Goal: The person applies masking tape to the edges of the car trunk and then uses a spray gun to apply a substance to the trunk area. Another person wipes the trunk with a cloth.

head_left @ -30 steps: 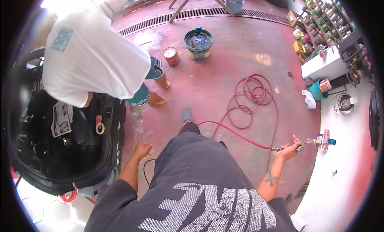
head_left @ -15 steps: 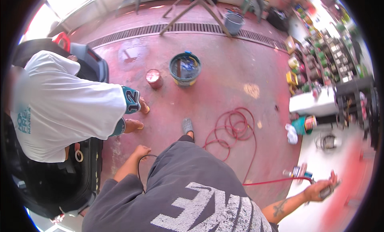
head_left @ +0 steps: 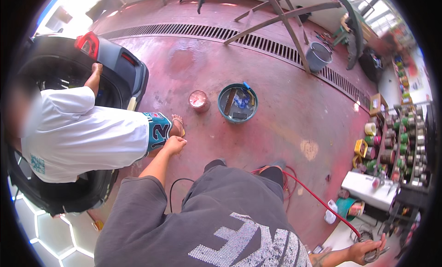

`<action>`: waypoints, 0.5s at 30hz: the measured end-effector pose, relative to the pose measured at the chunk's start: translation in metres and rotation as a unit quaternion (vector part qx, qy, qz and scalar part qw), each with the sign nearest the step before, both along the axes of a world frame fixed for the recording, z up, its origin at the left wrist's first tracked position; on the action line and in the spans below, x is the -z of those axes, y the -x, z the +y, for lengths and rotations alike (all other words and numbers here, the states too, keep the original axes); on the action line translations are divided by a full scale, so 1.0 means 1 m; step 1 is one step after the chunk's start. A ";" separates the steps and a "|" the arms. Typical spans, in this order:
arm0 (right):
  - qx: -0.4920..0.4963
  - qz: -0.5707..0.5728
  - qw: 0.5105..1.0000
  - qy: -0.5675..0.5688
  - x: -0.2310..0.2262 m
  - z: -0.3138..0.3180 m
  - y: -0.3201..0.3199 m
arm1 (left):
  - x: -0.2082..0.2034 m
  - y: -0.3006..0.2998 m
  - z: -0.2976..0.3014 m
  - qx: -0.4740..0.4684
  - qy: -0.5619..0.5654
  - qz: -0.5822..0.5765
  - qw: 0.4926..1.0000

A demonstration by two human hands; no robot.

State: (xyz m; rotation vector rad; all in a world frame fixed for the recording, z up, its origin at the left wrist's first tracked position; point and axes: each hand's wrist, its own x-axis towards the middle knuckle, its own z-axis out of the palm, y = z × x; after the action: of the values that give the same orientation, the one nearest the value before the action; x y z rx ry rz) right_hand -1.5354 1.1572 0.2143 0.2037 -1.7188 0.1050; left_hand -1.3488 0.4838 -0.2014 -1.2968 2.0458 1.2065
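My right hand (head_left: 364,251) is wrapped round a grey metal air tool (head_left: 371,255) at the lower right; its exact kind is unclear. A red hose (head_left: 322,200) runs from the tool back toward my feet. My left hand (head_left: 175,145) hangs in front of me with its fingers curled, and nothing shows in it. It appears beside the teal shorts of a co-worker (head_left: 92,138) in a white shirt. Below it a thin black cable (head_left: 172,193) curves by my shirt.
A teal bucket (head_left: 223,111) holding water and tools stands ahead, beside a reddish can (head_left: 198,101). At left is a dark car (head_left: 120,66). A wooden stand (head_left: 287,29) and grey bucket (head_left: 318,57) stand near the floor grate (head_left: 193,32). Shelves of cans (head_left: 403,142) line the right.
My view has turned, and the floor things now appear further right. The hose coil is mostly hidden behind my legs. My left hand has swung forward; the co-worker's arm now reaches to the car.
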 end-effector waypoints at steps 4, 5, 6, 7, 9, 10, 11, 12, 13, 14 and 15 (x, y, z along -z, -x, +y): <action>0.034 0.013 0.999 0.005 0.031 0.037 0.156 | 0.013 0.075 0.029 -0.057 0.015 0.003 0.998; -0.096 -0.024 0.981 0.166 0.042 0.064 0.200 | 0.023 0.088 0.040 -0.077 0.020 0.003 0.997; -0.221 -0.068 0.921 0.314 0.048 0.088 0.248 | 0.030 0.103 0.058 -0.097 0.021 0.000 0.995; -0.250 -0.082 0.905 0.334 0.052 0.111 0.301 | 0.028 0.117 0.079 -0.135 0.008 0.002 0.991; -0.261 -0.119 0.899 0.332 0.042 0.103 0.395 | 0.040 0.118 0.124 -0.206 -0.012 -0.036 0.978; -0.277 -0.127 0.889 0.341 0.030 0.091 0.435 | 0.042 0.126 0.151 -0.237 -0.025 -0.049 0.970; -0.282 -0.111 0.886 0.351 0.013 0.081 0.471 | 0.033 0.150 0.181 -0.207 -0.058 -0.079 0.973; -0.262 -0.121 0.921 0.260 0.004 0.091 0.511 | 0.017 0.171 0.207 -0.182 -0.084 -0.107 0.974; -0.248 -0.123 0.945 0.171 -0.002 0.103 0.553 | 0.004 0.184 0.231 -0.185 -0.102 -0.091 0.973; -0.246 -0.121 0.959 0.074 -0.007 0.112 0.605 | -0.006 0.193 0.253 -0.186 -0.124 -0.082 0.971; -0.245 -0.114 0.962 -0.022 -0.011 0.123 0.656 | -0.015 0.207 0.267 -0.209 -0.123 -0.085 0.966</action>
State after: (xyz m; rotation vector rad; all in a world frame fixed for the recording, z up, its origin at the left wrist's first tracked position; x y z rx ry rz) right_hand -2.1916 1.2797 0.2254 0.6716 -1.8676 0.4718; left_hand -1.5557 0.7509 -0.1861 -1.6905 1.4880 1.4168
